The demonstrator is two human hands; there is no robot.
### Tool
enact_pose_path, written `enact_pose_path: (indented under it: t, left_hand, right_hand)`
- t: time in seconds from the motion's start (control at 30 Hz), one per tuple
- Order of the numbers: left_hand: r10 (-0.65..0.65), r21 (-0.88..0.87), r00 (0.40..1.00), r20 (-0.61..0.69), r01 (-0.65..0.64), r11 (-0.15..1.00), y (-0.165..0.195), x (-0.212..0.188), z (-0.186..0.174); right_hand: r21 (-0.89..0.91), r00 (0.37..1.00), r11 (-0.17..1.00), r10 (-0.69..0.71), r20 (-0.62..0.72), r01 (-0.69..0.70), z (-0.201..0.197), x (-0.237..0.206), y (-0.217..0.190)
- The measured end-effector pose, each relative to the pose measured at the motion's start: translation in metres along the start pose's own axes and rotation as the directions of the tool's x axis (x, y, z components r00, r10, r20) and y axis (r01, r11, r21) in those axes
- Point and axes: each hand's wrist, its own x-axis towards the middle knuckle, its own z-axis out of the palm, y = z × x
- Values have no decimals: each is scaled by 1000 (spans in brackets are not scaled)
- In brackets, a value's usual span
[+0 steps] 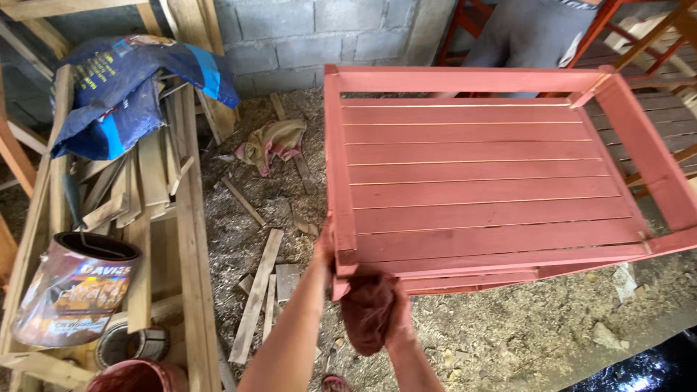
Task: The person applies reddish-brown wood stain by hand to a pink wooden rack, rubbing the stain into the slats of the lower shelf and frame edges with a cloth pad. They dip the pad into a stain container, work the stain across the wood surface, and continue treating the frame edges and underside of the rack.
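A large slatted wooden frame (479,167), stained reddish-brown, lies tilted in front of me. My left hand (324,247) grips its near left corner rail. My right hand (398,323) is closed on a dark red stained rag (367,308) that hangs just below that corner, against the frame's lower edge. Both forearms reach up from the bottom of the view.
Sawdust and loose wood offcuts (255,294) cover the ground. At left stand raw planks (190,218), a blue sack (120,91), a tilted paint can (76,290) and a red-filled tin (138,376). A crumpled cloth (274,141) lies by the block wall. Another person (534,33) stands behind the frame.
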Motion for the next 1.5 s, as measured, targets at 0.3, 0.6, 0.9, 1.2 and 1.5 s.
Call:
enact_pose_path:
  t: [0.3, 0.6, 0.9, 1.2, 1.5]
  left_hand:
    - [126, -129, 992, 15, -123, 984, -3, -13, 3]
    - [-130, -91, 943, -306, 107, 990, 56, -84, -14]
    - [-24, -196, 974, -225, -21, 980, 97, -173, -66]
    - [178, -196, 983, 43, -166, 967, 85, -134, -141]
    - [260, 155, 932, -251, -226, 962, 79, -172, -183]
  right_hand:
    - [-33, 997, 999, -39, -61, 37, 6, 1, 2]
    - [12, 980, 1000, -5, 197, 3, 36, -15, 28]
    - [71, 911, 984, 124, 394, -165, 96, -39, 110]
    - [-13, 919, 999, 38, 393, -36, 95, -64, 107]
    - [-157, 882, 983, -9, 472, 93, 68, -61, 124]
